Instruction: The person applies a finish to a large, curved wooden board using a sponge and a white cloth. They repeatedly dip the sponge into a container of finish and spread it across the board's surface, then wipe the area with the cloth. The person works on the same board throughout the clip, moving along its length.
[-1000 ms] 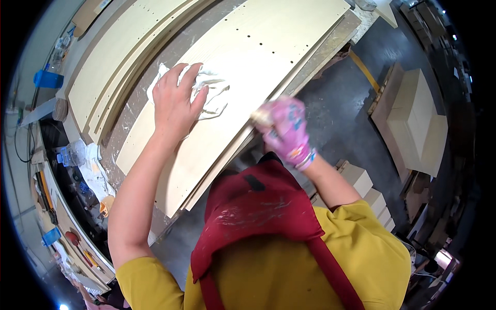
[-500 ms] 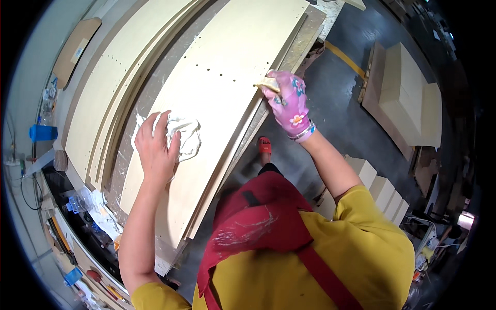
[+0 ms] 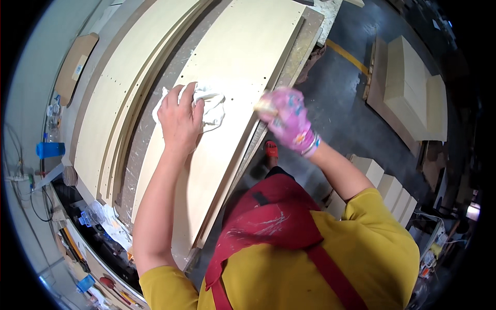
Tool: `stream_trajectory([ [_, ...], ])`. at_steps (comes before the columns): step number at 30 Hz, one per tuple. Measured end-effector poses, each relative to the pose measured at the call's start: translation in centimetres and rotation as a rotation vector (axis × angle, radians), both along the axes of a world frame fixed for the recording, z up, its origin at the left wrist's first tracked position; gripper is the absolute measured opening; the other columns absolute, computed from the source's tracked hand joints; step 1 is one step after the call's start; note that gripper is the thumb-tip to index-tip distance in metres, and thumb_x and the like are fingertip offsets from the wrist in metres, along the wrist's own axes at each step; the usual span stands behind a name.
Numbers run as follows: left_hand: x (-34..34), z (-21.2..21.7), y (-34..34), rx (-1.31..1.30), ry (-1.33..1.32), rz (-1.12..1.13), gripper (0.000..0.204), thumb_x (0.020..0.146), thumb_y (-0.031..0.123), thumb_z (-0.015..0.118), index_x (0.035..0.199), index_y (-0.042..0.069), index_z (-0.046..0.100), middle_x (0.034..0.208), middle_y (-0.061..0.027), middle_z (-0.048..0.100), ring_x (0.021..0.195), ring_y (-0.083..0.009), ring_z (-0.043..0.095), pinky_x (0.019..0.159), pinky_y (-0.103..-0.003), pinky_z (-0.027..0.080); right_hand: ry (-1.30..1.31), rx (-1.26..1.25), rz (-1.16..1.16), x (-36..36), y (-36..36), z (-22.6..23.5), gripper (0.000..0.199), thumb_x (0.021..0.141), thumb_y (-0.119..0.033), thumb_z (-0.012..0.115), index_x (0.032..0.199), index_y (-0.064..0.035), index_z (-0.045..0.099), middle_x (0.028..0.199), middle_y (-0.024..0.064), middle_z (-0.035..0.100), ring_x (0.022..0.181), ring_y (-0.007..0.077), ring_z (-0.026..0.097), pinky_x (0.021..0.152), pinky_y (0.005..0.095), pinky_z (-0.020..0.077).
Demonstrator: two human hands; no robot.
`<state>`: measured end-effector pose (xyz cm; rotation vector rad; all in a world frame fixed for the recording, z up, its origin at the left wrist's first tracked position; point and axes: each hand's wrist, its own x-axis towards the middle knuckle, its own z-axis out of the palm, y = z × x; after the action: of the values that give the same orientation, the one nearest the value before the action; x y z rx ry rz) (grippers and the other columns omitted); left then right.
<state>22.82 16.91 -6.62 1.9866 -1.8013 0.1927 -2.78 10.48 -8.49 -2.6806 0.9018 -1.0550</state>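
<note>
My bare left hand (image 3: pixel 179 116) presses a crumpled white cloth (image 3: pixel 213 111) onto the top of a long pale board (image 3: pixel 235 57), its fingers bent over the cloth. A row of small dark holes crosses the board, and the cloth hides part of it. At the board's right edge is my right hand (image 3: pixel 287 119), in a pink flowered glove and blurred by motion. Its fingers are closed around a small cream-coloured pad (image 3: pixel 266 107), too smeared to tell its exact kind. Whether the pad touches the edge I cannot tell.
Curved pale panels (image 3: pixel 111 93) are stacked left of the board on a worn grey-brown tabletop (image 3: pixel 135 155). A plastic bottle (image 3: pixel 92 214) and a blue container (image 3: pixel 50 150) lie farther left. Stacked panels (image 3: pixel 413 93) stand on the floor at right, with pale blocks (image 3: pixel 385 188) nearer.
My left hand has slid the cloth farther up the board and to the right, covering several holes. My right hand stays by the edge and is now blurred. The view has shifted slightly.
</note>
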Motion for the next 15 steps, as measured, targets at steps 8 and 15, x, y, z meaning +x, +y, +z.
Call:
stream_trajectory([
  [8,0.1,-0.1,-0.2,0.079,0.062,0.021,0.041,0.088,0.027,0.059,0.126,0.012,0.057,0.125,-0.0165,0.053,0.116,-0.0342,0.049,0.098,-0.047,0.034,-0.212,0.299,-0.127,-0.4,-4.0,-1.6,0.032,0.084,-0.024,0.066,0.114,-0.014,0.062,0.107,0.0084,0.061,0.106,0.0262,0.054,0.101,0.0447,0.0335],
  [15,-0.1,0.1,-0.4,0.049,0.053,0.004,0.039,0.088,0.022,0.059,0.124,0.009,0.057,0.123,-0.0159,0.053,0.113,-0.0342,0.05,0.096,-0.046,0.037,-0.062,0.133,-0.025,0.0,-0.8,-2.2,0.035,0.079,-0.025,0.068,0.112,-0.0158,0.065,0.11,0.0077,0.06,0.111,0.0255,0.052,0.101,0.047,0.0348],
])
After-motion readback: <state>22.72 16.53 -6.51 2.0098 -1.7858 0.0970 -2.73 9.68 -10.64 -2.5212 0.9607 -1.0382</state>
